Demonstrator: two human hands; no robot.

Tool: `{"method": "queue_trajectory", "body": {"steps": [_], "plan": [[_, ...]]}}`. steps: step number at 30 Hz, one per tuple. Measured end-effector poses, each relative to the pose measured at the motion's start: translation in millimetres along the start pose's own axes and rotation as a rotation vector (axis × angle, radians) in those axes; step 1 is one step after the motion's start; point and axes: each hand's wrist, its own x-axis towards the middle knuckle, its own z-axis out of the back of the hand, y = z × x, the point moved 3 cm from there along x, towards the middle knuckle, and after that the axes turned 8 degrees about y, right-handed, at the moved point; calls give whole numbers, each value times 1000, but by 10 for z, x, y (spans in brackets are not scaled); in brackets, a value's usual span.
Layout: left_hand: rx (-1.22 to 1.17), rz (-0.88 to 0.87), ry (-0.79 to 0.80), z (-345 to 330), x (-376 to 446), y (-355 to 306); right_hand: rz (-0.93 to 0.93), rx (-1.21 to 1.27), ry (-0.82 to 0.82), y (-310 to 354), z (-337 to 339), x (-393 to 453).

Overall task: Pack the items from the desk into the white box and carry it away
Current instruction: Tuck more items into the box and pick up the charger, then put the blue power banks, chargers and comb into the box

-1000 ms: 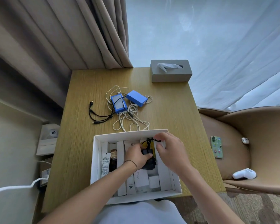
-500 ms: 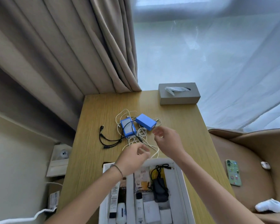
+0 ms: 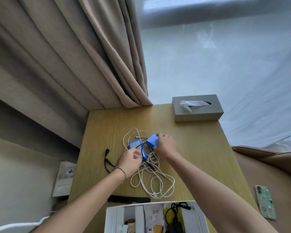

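While the white box (image 3: 155, 217) at the near tabletop (image 3: 200, 148) edge already holds several items, I have my right hand (image 3: 165, 145) gripping one blue pack (image 3: 152, 142), my left hand (image 3: 130, 159) fingers curled on the other blue pack (image 3: 135, 147), and the white cable (image 3: 151, 179) tangle unpacked.

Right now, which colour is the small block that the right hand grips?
Blue. The head view shows the right hand gripping the block.

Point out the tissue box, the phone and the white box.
tissue box (image 3: 198, 113): head view, front wall.
phone (image 3: 265, 205): head view, middle of its green case.
white box (image 3: 111, 217): head view, left wall.
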Motion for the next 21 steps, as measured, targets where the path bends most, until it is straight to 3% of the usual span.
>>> {"method": "queue_trajectory", "body": {"steps": [6,11,15,21], "plan": [[5,-10,-82,57,41,154,22,-93,-27,16,-163,287],[32,-81,-169,204,48,124,24,103,-71,2,-91,216],[57,-238,-221,291,-25,34,99,221,-115,47,29,-54],[-13,-384,-127,276,-220,-71,221,467,-124,236,237,-670]]}}
